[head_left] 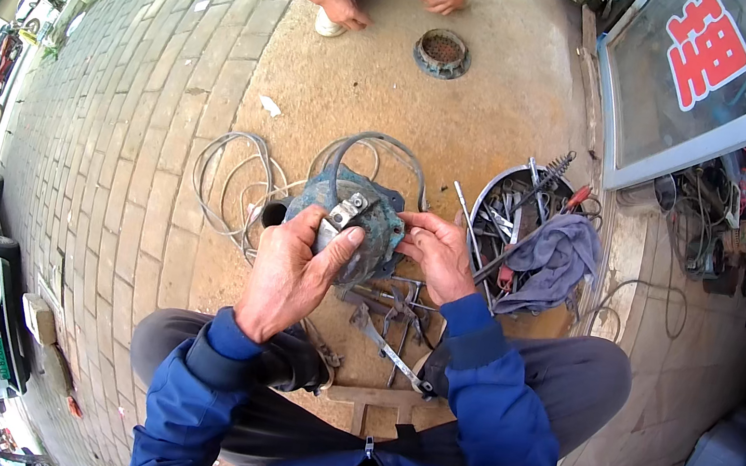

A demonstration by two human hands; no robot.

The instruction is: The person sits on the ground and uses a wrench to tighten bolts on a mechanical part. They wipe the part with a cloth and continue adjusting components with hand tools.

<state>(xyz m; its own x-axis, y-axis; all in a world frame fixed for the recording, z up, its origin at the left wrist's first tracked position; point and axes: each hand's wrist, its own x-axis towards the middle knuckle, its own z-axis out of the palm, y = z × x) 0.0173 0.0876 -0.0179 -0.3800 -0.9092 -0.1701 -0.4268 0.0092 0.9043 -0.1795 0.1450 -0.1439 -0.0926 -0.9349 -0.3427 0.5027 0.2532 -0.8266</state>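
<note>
A round, worn grey-green submersible pump [380, 249] stands on the ground between my knees, a thick grey cable rising from its top. My left hand [295, 265] grips its near left side, the thumb lying across the top by a metal cable clamp [346, 213]. At the right edge my right hand [436, 253] pinches at a teal flange lug [396, 234]; anything small between those fingers is hidden. Just below the pump lie several tools, among them an adjustable wrench [368, 325] and a combination wrench [406, 365].
On the right, a round basin [482, 192] holds wrenches and other tools, with a grey-purple rag [556, 262] over its edge. Coiled cable [231, 176] lies left. A person [340, 8] crouches opposite, near a round, rusty pump part [442, 53]. A glass door [711, 72] stands far right.
</note>
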